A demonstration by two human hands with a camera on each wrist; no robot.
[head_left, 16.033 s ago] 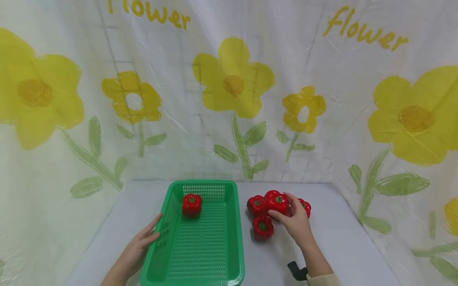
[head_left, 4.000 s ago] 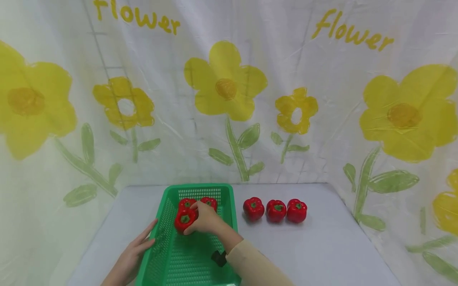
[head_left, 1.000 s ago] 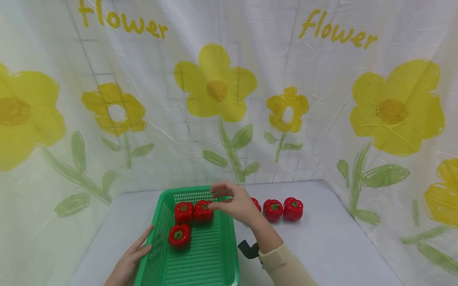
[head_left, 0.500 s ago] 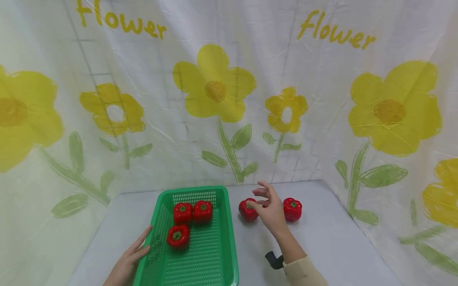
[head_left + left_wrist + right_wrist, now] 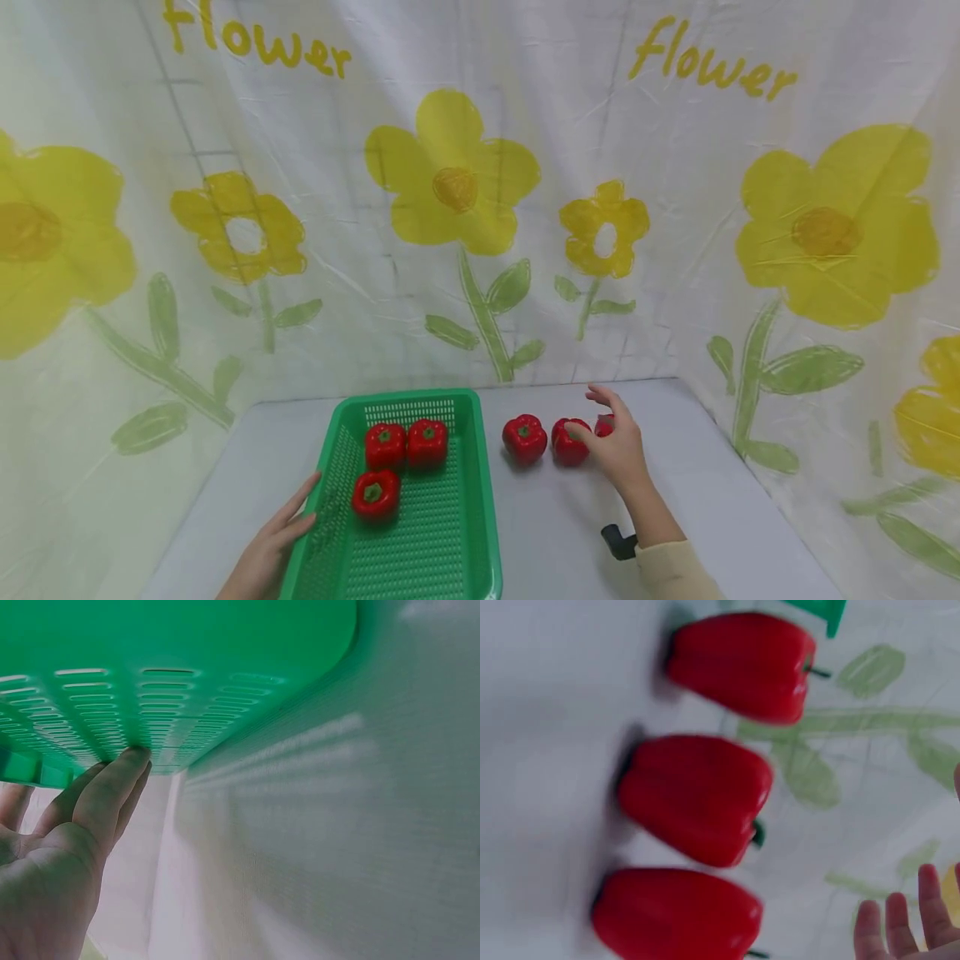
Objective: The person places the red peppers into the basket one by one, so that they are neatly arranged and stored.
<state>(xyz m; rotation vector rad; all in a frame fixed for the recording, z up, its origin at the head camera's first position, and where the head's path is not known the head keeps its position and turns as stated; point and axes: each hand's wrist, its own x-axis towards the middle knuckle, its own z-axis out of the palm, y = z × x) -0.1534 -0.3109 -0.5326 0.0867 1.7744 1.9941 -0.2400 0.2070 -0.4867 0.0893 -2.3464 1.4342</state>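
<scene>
My left hand (image 5: 270, 546) rests against the left side of a green plastic basket (image 5: 491, 508). In the left wrist view its fairly straight fingers (image 5: 112, 787) touch the slotted wall. Three red bell peppers sit inside: two side by side at the back (image 5: 386, 447) (image 5: 427, 443), one nearer the front left (image 5: 377, 495). Right of the basket, three more stand in a row: a left one (image 5: 524, 439), a middle pepper (image 5: 567, 443) and a right one (image 5: 603, 425), partly hidden. My right hand (image 5: 621, 450) hovers by the latter two, fingers spread and holding nothing.
A pale table (image 5: 547, 533) carries everything. Behind and around it hangs a white curtain (image 5: 337, 250) painted with yellow flowers. A black fitting (image 5: 618, 542) sticks out at my right wrist, near the beige sleeve (image 5: 675, 571).
Over the last second my right hand has moved right, from above the basket to the right-hand peppers. Since the oldest frame, two more peppers have come into the basket. My left hand stays at its side.
</scene>
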